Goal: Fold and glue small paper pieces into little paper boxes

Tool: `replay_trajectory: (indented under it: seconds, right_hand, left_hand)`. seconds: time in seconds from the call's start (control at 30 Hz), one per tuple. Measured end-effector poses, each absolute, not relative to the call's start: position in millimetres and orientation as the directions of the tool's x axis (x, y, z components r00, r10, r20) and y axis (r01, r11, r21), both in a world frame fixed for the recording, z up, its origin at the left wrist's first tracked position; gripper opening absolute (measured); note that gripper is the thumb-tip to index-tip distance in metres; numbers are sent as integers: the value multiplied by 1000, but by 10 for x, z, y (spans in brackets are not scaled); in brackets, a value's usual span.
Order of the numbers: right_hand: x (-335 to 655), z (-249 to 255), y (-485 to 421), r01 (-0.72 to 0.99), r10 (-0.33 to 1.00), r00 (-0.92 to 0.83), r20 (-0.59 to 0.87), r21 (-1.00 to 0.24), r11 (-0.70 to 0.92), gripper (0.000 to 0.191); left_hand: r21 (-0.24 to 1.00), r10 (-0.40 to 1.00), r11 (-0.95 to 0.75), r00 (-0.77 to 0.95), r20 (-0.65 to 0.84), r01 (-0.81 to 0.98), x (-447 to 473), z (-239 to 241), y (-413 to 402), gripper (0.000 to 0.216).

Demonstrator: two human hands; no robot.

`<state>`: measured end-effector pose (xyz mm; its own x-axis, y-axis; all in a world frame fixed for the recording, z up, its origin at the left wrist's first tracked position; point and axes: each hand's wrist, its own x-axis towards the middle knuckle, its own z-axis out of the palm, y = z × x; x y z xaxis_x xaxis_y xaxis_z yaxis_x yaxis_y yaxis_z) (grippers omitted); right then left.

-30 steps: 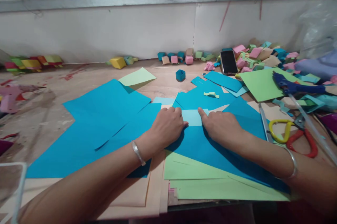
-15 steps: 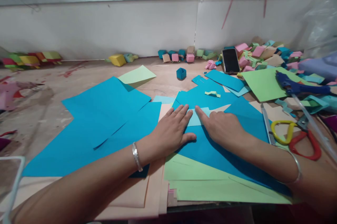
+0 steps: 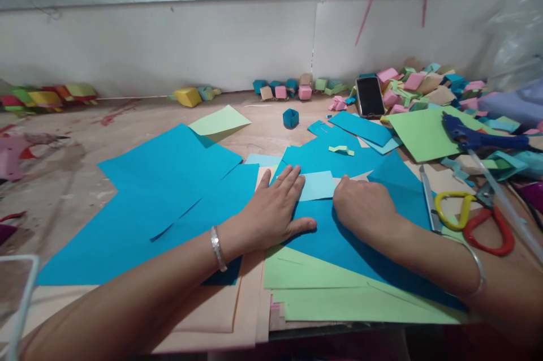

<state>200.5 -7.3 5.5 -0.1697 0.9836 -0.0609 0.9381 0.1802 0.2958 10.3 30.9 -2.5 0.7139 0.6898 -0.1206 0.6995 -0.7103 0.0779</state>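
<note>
On pale-blue paper [image 3: 318, 186], the left hand [image 3: 274, 208] lies flat, partly covering it; right hand [image 3: 363, 202] curls, any grasp hidden.

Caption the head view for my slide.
Left hand spread over one end of a light blue paper rectangle, right hand curled by the other, atop bright blue paper sheets.
</note>
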Motion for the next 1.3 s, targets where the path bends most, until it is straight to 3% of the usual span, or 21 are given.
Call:
replay_trajectory:
  seconds: [0.1, 0.2, 0.27, 0.33, 0.63, 0.93, 1.07, 1.2, 1.3]
  right_hand:
    - [2016, 48, -61, 942, 967, -238, 92, 264, 207, 46]
    - [2040, -11, -4, 883, 853, -469, 230, 130, 451, 48]
    - [2057, -75, 37, 806, 788, -582, 203, 16, 591, 58]
    - [2067, -124, 61, 786, 785, -607, 123, -51, 616, 69]
    - [2069, -32, -37, 835, 840, -540, 50, 158, 527, 66]
    - [2212, -32, 75, 884, 865, -466, 184, 121, 451, 30]
    - [2262, -122, 194, 893, 864, -450, 226, 124, 433, 36]
    - [2293, -164, 252, 897, 883, -397, 250, -98, 431, 29]
    - [2317, -118, 264, 837, 911, -283, 299, -386, 387, 17]
  left_hand:
    - [92, 687, -712, 717, -113, 696, 101, -21, 314, 90]
    - [108, 673, -724, 732, -106, 681, 103, -16, 316, 90]
    - [119, 657, -736, 745, -114, 667, 104, -9, 321, 91]
    - [117, 648, -740, 749, -137, 662, 104, -1, 328, 91]
    - [67, 695, -708, 710, -114, 703, 98, -52, 300, 95]
    - [38, 735, -666, 664, -133, 745, 109, -17, 293, 101]
    - [61, 734, -662, 662, -150, 747, 101, -43, 300, 102]
    - [128, 732, -664, 676, -92, 737, 95, -90, 325, 101]
    - [236, 780, -625, 609, 147, 744, 82, -112, 389, 96]
